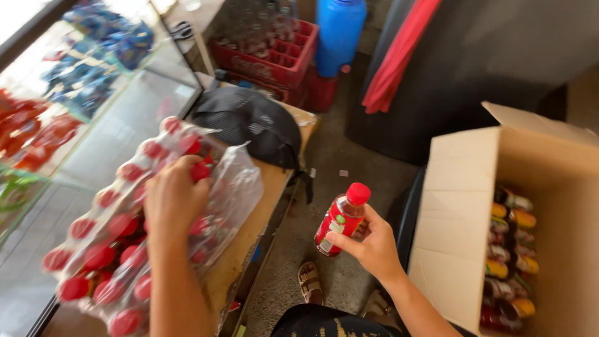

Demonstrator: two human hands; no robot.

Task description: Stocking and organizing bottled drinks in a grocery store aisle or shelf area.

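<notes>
My right hand (373, 245) holds a small red drink bottle (340, 220) with a red cap, upright, above the floor between the counter and a box. My left hand (173, 197) reaches into a torn clear plastic pack of red-capped bottles (118, 243) lying on the glass counter (118, 134). Its fingers close around one bottle's cap near the pack's open end. Several bottles remain in the wrap.
An open cardboard box (462, 206) at the right holds several rows of bottles. A black bag (249, 122) lies on the wooden counter end. Red crates (274, 53) and a blue jug (339, 31) stand behind. My sandalled feet (310, 282) are on the concrete floor.
</notes>
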